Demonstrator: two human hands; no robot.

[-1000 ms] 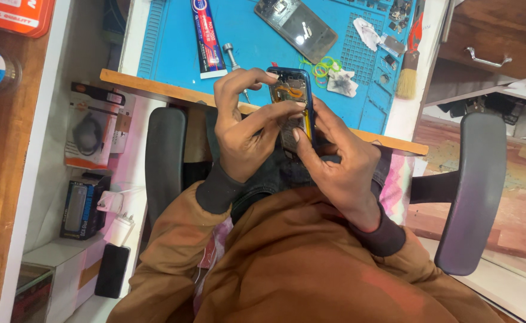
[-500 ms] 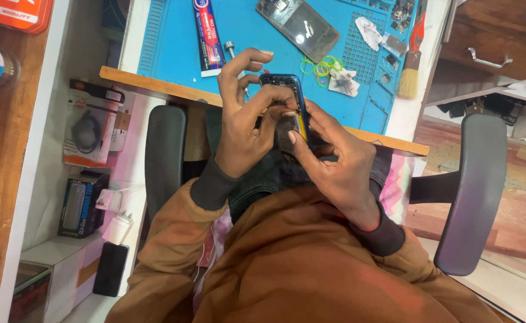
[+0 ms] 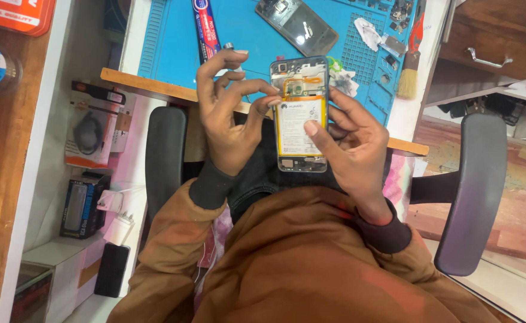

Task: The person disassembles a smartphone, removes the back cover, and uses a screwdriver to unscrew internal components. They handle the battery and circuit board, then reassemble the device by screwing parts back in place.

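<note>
With its back cover off, the phone [image 3: 300, 113] shows yellow battery & orange flex; my right hand [image 3: 353, 143] grips it, left hand [image 3: 230, 113] fingertips pinch its far-left edge.

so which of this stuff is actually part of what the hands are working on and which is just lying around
In hand:
- opened phone with yellow battery, back cover off
- left hand, fingertips at the phone's upper edge
- right hand, thumb on the battery

Lying about:
- second phone body on the blue mat
- glue tube
- brush
- small loose parts
</note>
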